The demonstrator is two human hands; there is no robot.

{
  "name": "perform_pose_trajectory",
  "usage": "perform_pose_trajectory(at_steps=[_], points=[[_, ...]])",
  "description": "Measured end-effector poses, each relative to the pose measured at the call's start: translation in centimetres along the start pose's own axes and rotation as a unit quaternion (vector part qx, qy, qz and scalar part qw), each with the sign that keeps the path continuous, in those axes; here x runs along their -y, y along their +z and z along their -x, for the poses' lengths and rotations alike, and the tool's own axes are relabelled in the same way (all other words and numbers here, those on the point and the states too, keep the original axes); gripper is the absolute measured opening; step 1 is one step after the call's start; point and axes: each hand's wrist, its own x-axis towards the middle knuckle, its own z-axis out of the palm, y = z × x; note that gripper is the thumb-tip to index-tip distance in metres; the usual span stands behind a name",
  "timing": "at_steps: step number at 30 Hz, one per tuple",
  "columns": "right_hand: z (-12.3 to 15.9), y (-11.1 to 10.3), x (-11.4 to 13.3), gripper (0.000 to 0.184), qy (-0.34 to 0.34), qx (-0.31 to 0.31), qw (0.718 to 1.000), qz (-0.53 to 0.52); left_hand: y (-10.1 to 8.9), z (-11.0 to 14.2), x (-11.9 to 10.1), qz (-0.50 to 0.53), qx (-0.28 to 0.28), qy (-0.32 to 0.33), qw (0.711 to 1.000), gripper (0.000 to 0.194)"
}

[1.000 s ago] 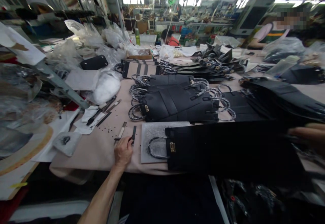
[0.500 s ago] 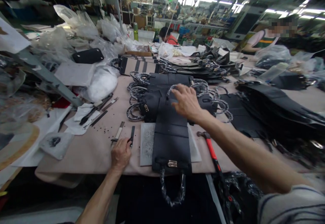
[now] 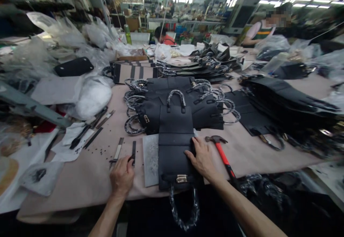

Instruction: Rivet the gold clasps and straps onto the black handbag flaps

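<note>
A black leather bag piece point(image 3: 175, 154), laid out flat with a plastic-wrapped handle point(image 3: 185, 212) hanging over the table edge, has a gold clasp point(image 3: 182, 178) near its front. It lies over a grey slab point(image 3: 151, 160). Resting on the piece's right edge, my right hand point(image 3: 202, 156) has its fingers apart and grips nothing. My left hand point(image 3: 122, 175) is closed, its fingertips round the lower end of a flat dark metal tool point(image 3: 134, 149). Beside that hand lies a caliper-like metal tool point(image 3: 117, 151). A claw hammer point(image 3: 222, 156) with a red and black handle is right of my right hand.
Behind the slab are stacked black bag pieces point(image 3: 150, 102) with wrapped handles. Another tall pile point(image 3: 290, 104) stands on the right. Loose tools point(image 3: 92, 136), small black bits and plastic bags point(image 3: 92, 97) are at left. A co-worker point(image 3: 262, 33) is at the far right.
My right hand has come back toward me from the piece's far end to its right edge. The far handle now shows fully. My left hand stays by the metal tools; the view has shifted.
</note>
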Motion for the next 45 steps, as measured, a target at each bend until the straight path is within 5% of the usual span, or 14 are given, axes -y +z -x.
perform_pose_trajectory(at_steps=[4,7,13,17,23,29,35,39,45], points=[[-0.7,-1.1,0.9,0.061,-0.017,0.002,1.000,0.002,0.1,-0.1,0.0,-0.002,-0.019,0.018,1.000,0.016],[2.9,-1.9,0.6,0.068,-0.049,0.039,0.998,-0.024,0.1,0.0,0.1,-0.007,-0.020,0.021,1.000,0.015],[10.7,-1.5,-0.1,0.103,-0.126,0.221,0.966,-0.054,0.4,0.1,0.4,-0.001,-0.017,0.013,1.000,0.014],[8.9,-0.9,0.9,0.085,-0.091,0.182,0.977,-0.058,0.4,0.0,0.4,0.018,-0.019,-0.001,1.000,0.016],[4.0,-2.0,1.6,0.071,-0.128,0.194,0.969,-0.089,0.3,0.0,0.2,0.019,-0.036,0.003,0.999,0.018],[5.2,-0.9,0.7,0.059,-0.151,0.115,0.974,-0.127,0.3,0.0,0.3,0.027,-0.015,-0.015,0.999,0.020],[5.4,-0.5,-0.1,0.047,-0.182,0.077,0.966,-0.166,0.0,0.5,0.5,0.073,0.014,-0.123,0.990,0.026],[5.1,-0.7,-0.3,0.046,-0.182,0.079,0.965,-0.171,-0.7,0.0,0.1,0.133,0.017,-0.258,0.957,0.031],[4.3,-1.0,-0.4,0.052,-0.182,0.094,0.961,-0.184,-1.7,-2.9,-2.0,0.363,-0.017,-0.382,0.850,0.043]])
